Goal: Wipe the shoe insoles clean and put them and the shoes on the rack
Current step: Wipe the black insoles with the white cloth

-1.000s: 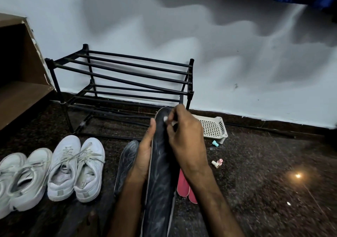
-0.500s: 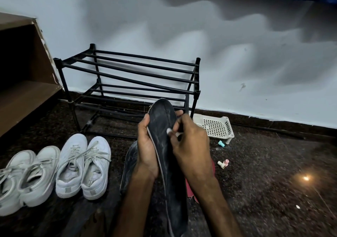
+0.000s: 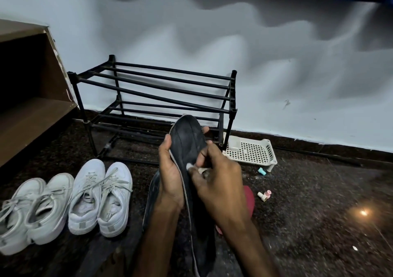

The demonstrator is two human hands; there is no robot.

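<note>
My left hand (image 3: pixel 170 176) grips a long black insole (image 3: pixel 187 142) by its left edge, holding it upright in front of me. My right hand (image 3: pixel 217 181) pinches a small white wipe (image 3: pixel 190 166) against the insole's face. A second dark insole (image 3: pixel 152 193) lies on the floor behind my left wrist. Red insoles (image 3: pixel 249 200) lie partly hidden under my right forearm. Two pairs of white sneakers (image 3: pixel 100 198) (image 3: pixel 34 210) stand on the floor at the left. The black two-tier rack (image 3: pixel 157 89) stands against the wall with nothing on it.
A white perforated plastic tray (image 3: pixel 253 151) sits right of the rack. Small items lie near it: a teal piece (image 3: pixel 261 171) and a pink-and-cream one (image 3: pixel 264 195). A brown wooden shelf unit (image 3: pixel 32 98) stands at the far left. The floor is dark speckled stone.
My right hand with the wipe has slid down the insole from its tip toward the middle. My left hand shifted its hold and the insole's top tilted left.
</note>
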